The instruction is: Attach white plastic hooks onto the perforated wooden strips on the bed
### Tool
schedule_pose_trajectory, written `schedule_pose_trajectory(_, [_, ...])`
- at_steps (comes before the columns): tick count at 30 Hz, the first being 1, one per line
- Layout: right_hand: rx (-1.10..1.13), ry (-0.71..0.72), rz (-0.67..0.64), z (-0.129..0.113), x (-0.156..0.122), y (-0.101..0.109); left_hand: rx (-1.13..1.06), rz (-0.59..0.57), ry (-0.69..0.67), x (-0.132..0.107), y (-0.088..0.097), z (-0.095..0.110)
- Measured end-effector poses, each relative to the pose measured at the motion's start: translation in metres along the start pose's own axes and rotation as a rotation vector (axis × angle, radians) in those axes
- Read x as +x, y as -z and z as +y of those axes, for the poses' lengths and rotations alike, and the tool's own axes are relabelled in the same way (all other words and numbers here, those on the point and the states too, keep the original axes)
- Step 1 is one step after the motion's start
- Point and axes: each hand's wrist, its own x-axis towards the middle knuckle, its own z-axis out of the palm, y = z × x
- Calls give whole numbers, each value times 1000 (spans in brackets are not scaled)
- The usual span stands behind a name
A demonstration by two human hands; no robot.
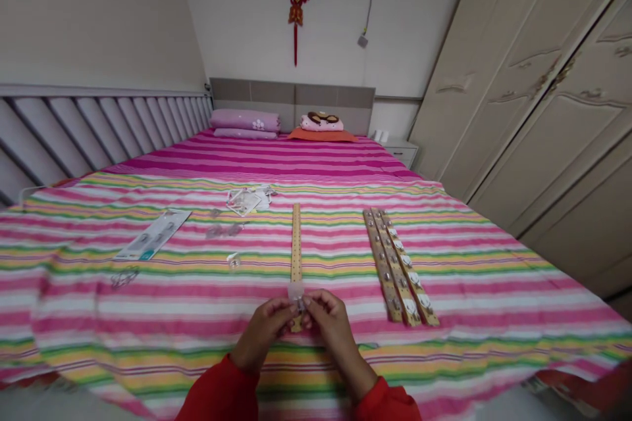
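Note:
Both hands meet at the near end of a narrow wooden strip (296, 243) with a row of dark holes, lying lengthwise on the striped cloth. A small clear plastic piece (295, 289) with a shiny metal part is pinched between my fingertips above the strip. My left hand (268, 325) grips it from the left with thumb and finger. My right hand (326, 316) closes on it from the right. Its exact kind is too small to make out, and the fingers partly cover it.
Three strips with metal hooks and white discs (402, 266) lie to the right. Left are a hook package (154, 235), thin wire pieces (125, 276), clear plastic bits (224, 230), a small clear hook (234, 260) and white-edged scraps (249, 199). Folded bedding (245, 122) is at the headboard.

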Motion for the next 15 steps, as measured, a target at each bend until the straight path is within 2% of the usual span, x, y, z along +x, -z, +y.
schedule_pose_trajectory(4, [2, 10, 26, -2, -1, -2, 149, -51, -111, -4, 1, 6])
schedule_pose_trajectory(7, [20, -5, 89, 2, 0, -1, 211, 36, -233, -4, 5, 7])
schedule_pose_trajectory(9, [27, -24, 124, 7, 0, -1, 197, 110, -233, -1, 8, 3])
schedule_pose_trajectory(15, [4, -79, 128, 21, -1, -2, 112, 209, -196, 13, 12, -23])
